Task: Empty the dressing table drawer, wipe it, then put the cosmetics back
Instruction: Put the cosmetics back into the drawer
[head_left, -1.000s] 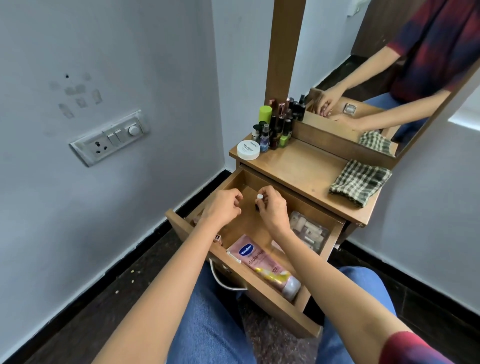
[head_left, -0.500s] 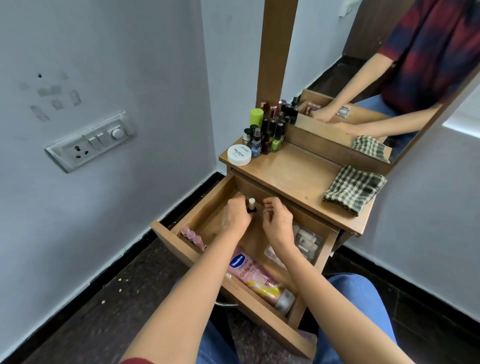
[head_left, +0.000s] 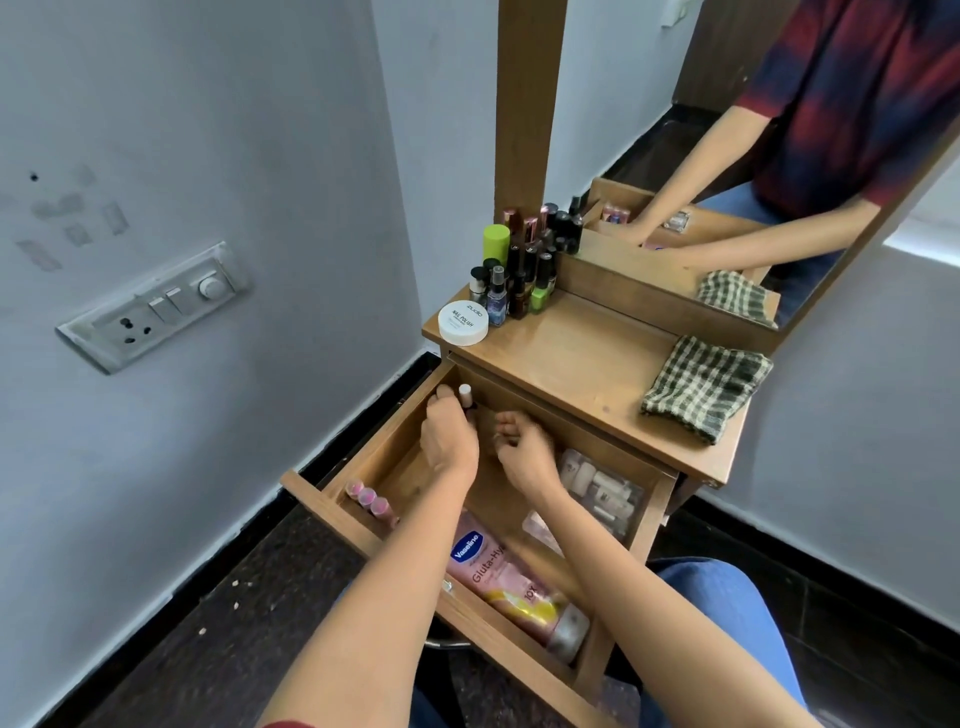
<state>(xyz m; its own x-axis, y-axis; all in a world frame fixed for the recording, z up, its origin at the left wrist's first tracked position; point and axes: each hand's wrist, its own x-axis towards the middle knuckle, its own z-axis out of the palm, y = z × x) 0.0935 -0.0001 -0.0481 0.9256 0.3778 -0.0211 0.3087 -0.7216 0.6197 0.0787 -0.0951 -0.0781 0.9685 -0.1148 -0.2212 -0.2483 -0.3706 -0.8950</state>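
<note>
While the drawer (head_left: 332, 506) stands pulled out at centre frame, the task reads as early: emptying is underway, not finished. The counter (head_left: 571, 358) above it, centre right of frame, already carries some cosmetics, so part of the unloading looks done.

The checked cloth (head_left: 701, 387) lies folded at the right end of the counter, untouched. My read: wiping is not started.

A bottle cluster (head_left: 524, 270) stands upright at the counter's upper left corner, against the mirror frame.

Left to take out, lower in frame:
- pink lotion tube (head_left: 493, 571), lying flat along the drawer's near wall
- clear case (head_left: 602, 491) of small items, at the drawer's right side, partly under the counter edge

The left hand (head_left: 449, 441) is inside the drawer near its upper left corner. Its fingers (head_left: 442, 394) pinch a small white-capped bottle (head_left: 466, 396), held upright just under the counter lip. The right hand (head_left: 524, 452) sits just beside it, fingers (head_left: 506, 421) curled. Blurred, so I cannot tell if they hold anything.

A white jar (head_left: 463, 322) rests at the counter's left front corner, just beside the cluster. Three pink-capped tubes (head_left: 367, 496) lie side by side in the drawer's lower left corner and need removing.

Remaining, as judged: clear the last items, wipe, then restock everything.
</note>
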